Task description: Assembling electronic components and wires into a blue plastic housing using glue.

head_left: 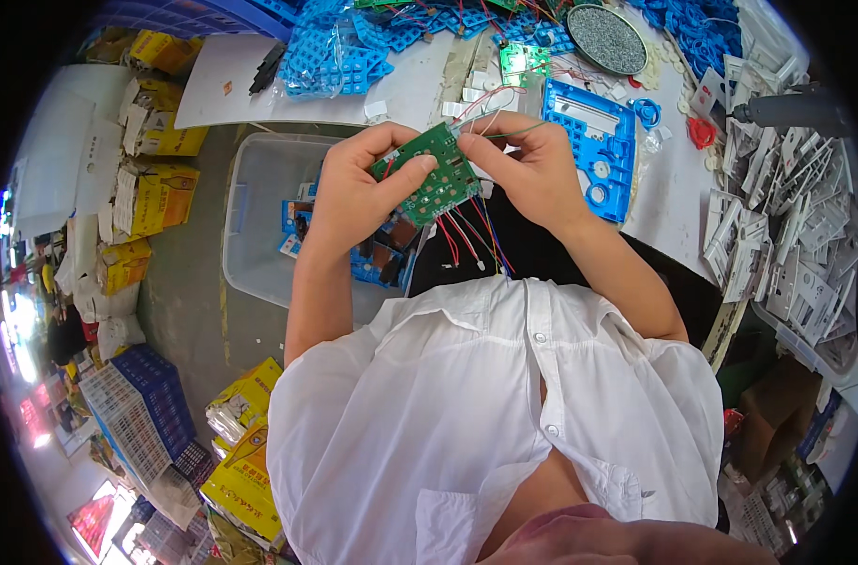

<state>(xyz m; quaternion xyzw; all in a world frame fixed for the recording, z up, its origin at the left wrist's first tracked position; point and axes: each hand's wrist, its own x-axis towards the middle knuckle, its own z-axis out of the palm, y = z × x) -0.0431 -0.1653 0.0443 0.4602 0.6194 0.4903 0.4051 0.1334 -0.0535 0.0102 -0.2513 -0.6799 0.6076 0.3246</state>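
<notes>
A green circuit board (434, 195) is held up in front of my chest, tilted, with red, white and blue wires hanging from its lower edge. My left hand (370, 184) grips its left side, thumb lying on the face and fingers behind. With thumb and forefinger my right hand (523, 165) pinches the board's upper right corner, where thin wires and a pale connector sit. The exact piece between those fingertips is too small to make out. Just right of my right hand, a blue plastic housing (593, 141) lies on the white table (669, 202).
A clear plastic bin (250, 212) with blue parts stands below the table at left. A round dish of grey granules (608, 40), another green board (523, 62) and bagged blue pieces (330, 56) lie farther back. White plastic parts (796, 226) heap up at right, beside a dark tool (791, 113).
</notes>
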